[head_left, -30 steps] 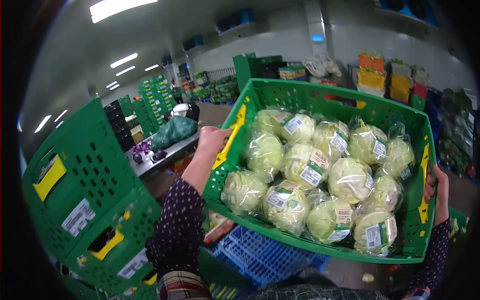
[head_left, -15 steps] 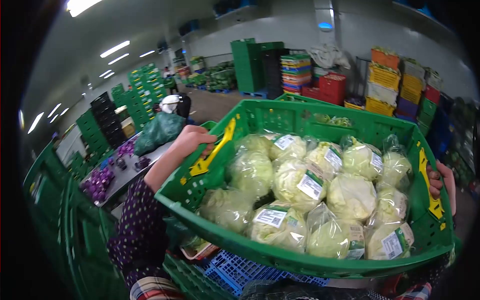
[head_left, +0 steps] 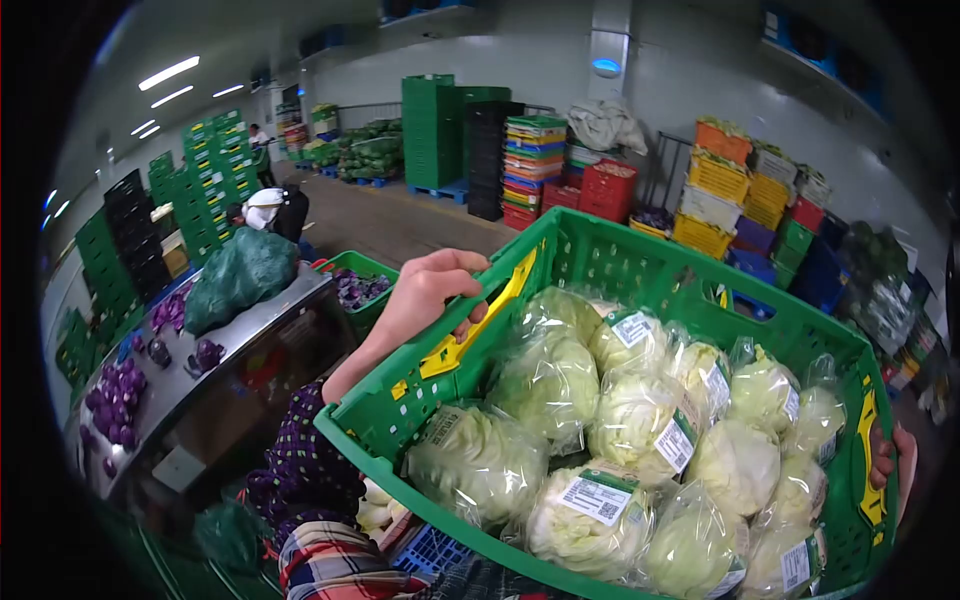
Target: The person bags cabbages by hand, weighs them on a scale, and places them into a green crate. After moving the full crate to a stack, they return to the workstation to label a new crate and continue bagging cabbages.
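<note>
Green perforated plastic crate [head_left: 640, 262], loaded with pale green cabbage heads in clear film [head_left: 735, 465], is held up in front of the body, clear of any visible support and tilted, its right end lower in view.

Left hand [head_left: 432, 295]: fingers curled over the rim at the yellow plastic handle on the left wall [head_left: 447, 357], clamped on the crate. Right hand [head_left: 904, 462]: fingertips hooked through the opening at the yellow plastic handle on the right wall [head_left: 873, 503], also clamped.

Change noted: compared with the preceding half second, the view has swung right and the crate sits lower in it, its near side now running out at the bottom edge. The grey metal table [head_left: 185, 392], bearing purple vegetables [head_left: 118, 400] and a dark green mesh sack [head_left: 240, 285], shows more fully at the left. Both grips are maintained. Assessment: the load is in transit, under two-handed control, and not yet set down.

Limits of inspection: the crate's underside is not visible, and its near right corner is cut off. Most of the right palm and its thumb are concealed behind the wall. The blue plastic lattice [head_left: 432, 552] below is largely covered; whether it is a crate or a pallet cannot be determined. Label print is illegible.
</note>
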Demonstrator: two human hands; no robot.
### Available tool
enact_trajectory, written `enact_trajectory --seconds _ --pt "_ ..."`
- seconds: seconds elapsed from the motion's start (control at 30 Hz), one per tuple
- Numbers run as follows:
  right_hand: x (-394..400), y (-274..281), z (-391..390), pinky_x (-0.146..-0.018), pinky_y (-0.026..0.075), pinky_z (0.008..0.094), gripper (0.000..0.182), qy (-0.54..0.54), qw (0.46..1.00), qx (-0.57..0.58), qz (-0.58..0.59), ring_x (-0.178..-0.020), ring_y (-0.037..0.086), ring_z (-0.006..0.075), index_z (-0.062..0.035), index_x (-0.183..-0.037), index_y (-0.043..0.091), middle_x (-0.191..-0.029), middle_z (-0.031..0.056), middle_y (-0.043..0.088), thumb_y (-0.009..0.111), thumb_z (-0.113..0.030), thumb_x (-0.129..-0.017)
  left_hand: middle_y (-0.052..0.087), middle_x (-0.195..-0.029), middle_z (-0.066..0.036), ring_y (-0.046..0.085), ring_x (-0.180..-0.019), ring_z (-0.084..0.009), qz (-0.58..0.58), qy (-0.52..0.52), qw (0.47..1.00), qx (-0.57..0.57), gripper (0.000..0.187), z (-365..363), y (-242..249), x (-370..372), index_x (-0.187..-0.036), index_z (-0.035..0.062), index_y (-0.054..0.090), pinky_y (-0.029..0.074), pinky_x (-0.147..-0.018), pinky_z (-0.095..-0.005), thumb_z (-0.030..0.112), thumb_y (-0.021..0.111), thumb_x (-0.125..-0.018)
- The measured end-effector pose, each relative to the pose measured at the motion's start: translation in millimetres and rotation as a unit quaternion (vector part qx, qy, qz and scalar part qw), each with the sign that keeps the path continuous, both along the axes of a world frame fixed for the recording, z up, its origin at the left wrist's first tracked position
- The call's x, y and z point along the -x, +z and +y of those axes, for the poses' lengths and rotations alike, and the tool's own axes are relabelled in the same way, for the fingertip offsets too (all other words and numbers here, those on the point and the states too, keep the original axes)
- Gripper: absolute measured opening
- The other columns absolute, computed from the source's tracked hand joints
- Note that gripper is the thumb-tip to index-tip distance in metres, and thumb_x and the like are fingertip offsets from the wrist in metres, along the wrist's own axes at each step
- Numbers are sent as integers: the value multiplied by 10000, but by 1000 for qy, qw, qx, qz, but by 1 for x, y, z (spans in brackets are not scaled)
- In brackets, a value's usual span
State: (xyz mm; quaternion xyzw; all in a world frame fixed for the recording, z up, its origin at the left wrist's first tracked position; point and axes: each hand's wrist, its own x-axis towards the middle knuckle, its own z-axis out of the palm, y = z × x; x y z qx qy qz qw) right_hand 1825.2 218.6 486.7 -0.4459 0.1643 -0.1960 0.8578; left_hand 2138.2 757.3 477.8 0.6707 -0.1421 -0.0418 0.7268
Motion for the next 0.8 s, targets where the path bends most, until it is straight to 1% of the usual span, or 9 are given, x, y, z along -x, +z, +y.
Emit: enact_trajectory --seconds 0.1,0.2,0.27,0.37,0.43,0.53,0.6,0.67,0.8 --pt "-9 5 31 -382 345 223 234 -26 1000 6 7 -432 382 65 -64 -998 506 -607 -62 407 489 -294 -957 608 -674 -150 531 -450 -151 -44 -11 999 22 315 16 9 -23 -1051 -87 560 419 -430 -263 18 519 -756" --pt "-31 3 58 -360 339 209 235 -38 999 9 17 -411 372 54 -57 -980 505 -595 -67 391 487 -290 -956 619 -834 -187 564 -475 -162 -129 -28 991 -15 208 52 20 -64 -949 -112 578 447 -438 -276 -5 528 -778" --pt "-41 5 54 -345 335 200 236 -38 999 11 31 -398 366 47 -53 -969 504 -586 -71 381 486 -287 -956 610 -695 -134 560 -439 -146 -101 -43 994 -7 365 48 27 -75 -1169 -43 517 455 -408 -260 32 489 -813" --pt "-100 2 53 -314 281 211 231 38 996 75 38 -392 290 27 -48 -1073 472 -593 -73 300 431 -258 -985 661 -818 -111 612 -552 -126 -115 -119 986 -8 114 69 -22 -152 -798 -31 647 487 -483 -257 50 568 -787" --pt "-117 5 30 -311 268 210 274 79 996 25 41 -387 274 36 -38 -1121 466 -605 -70 306 414 -275 -994 661 -713 -67 617 -560 -111 -272 -70 954 -102 133 71 -17 -143 -797 -2 668 496 -516 -243 90 572 -793" --pt "-117 4 1 -313 260 203 319 208 974 84 30 -386 280 38 -17 -1152 457 -603 -66 306 396 -290 -999 680 -729 -58 628 -580 -102 -128 -25 990 -44 158 69 -14 -139 -873 19 678 509 -557 -233 95 565 -792" --pt "-111 6 -9 -311 257 203 323 153 984 72 61 -382 281 39 -17 -1152 459 -602 -66 317 397 -294 -998 686 -730 -53 630 -579 -102 -72 5 997 -15 174 66 -20 -142 -906 28 677 511 -565 -232 93 565 -789" --pt "-104 7 -17 -309 255 203 328 106 989 59 84 -379 283 39 -18 -1152 460 -602 -66 328 398 -299 -997 694 -751 -48 642 -606 -108 -286 -10 955 -77 203 66 -31 -151 -948 40 668 513 -583 -230 88 577 -773" --pt "-94 6 -28 -306 250 204 336 66 991 44 103 -373 286 40 -19 -1153 463 -600 -66 349 400 -309 -994 694 -800 -51 652 -674 -106 -278 -33 958 -66 212 70 -31 -153 -979 52 658 515 -628 -228 85 570 -788"
